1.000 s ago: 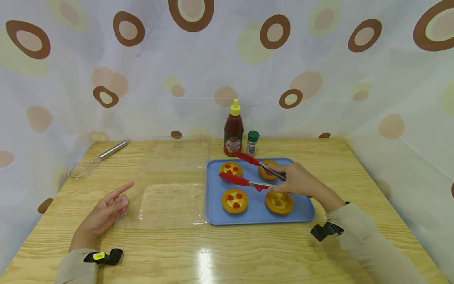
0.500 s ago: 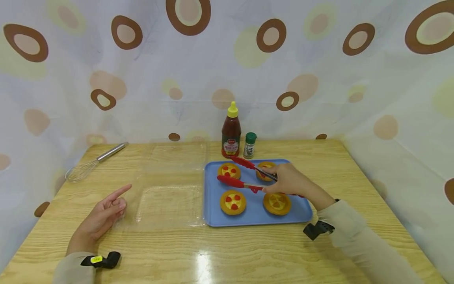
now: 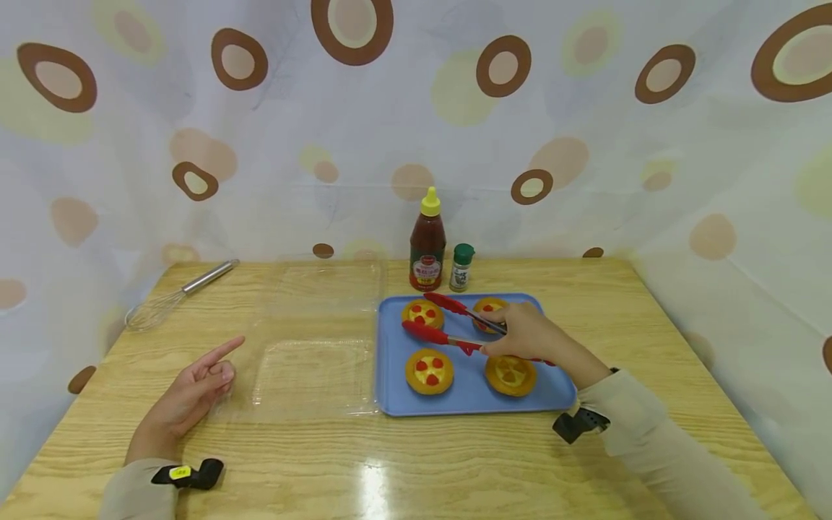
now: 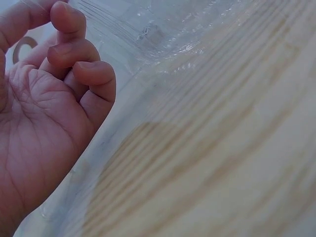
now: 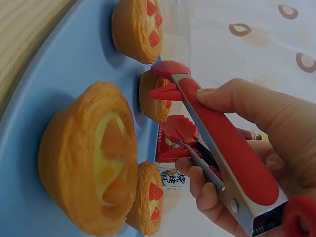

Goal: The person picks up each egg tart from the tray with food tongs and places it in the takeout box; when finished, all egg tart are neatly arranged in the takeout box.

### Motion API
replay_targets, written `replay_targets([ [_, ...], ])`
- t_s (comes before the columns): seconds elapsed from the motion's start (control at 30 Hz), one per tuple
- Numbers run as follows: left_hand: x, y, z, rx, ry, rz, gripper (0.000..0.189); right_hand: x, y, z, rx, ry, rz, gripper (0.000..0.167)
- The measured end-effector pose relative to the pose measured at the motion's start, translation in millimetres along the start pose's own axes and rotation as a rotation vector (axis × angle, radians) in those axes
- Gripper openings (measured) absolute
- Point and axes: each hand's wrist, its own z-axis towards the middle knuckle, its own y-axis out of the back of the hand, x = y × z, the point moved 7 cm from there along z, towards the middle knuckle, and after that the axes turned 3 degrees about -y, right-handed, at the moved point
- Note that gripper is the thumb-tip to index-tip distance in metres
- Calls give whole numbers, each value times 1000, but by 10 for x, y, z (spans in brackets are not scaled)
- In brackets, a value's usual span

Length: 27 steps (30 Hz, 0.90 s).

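Observation:
My right hand (image 3: 526,334) grips red-and-steel tongs (image 5: 222,143) over the blue tray (image 3: 468,401). Their two tips stand apart around the back-left tart (image 3: 422,315) in the head view; contact cannot be made out. Red pieces top this tart, the front-left tart (image 3: 430,372) and the back-right tart (image 3: 489,306), which is partly hidden by the tongs and hand. Yellow-orange pieces top the front-right tart (image 3: 510,375). My left hand (image 3: 188,401) has its index finger extended and the others loosely curled, beside the clear plastic clamshell box (image 3: 312,372), which lies unfolded.
Behind the tray stand a sauce bottle (image 3: 427,249) with a yellow cap and a small green-capped shaker (image 3: 462,267). A wire whisk (image 3: 182,295) lies at the back left of the wooden table (image 3: 455,462). A patterned curtain (image 3: 364,144) hangs close behind.
The tongs have shifted slightly left and lower over the back-left tart, and their tips have come a little closer together. My left hand has stayed put.

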Motion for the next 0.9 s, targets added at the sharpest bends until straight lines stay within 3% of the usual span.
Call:
replay_targets([
  [0.47,-4,26,3,-15,-16,54,59,-41,-61,-48,-25,-4,32,61],
  [0.9,-2,26,5,-22,-16,36,58,-70,-72,-113,-41,-30,62,60],
])
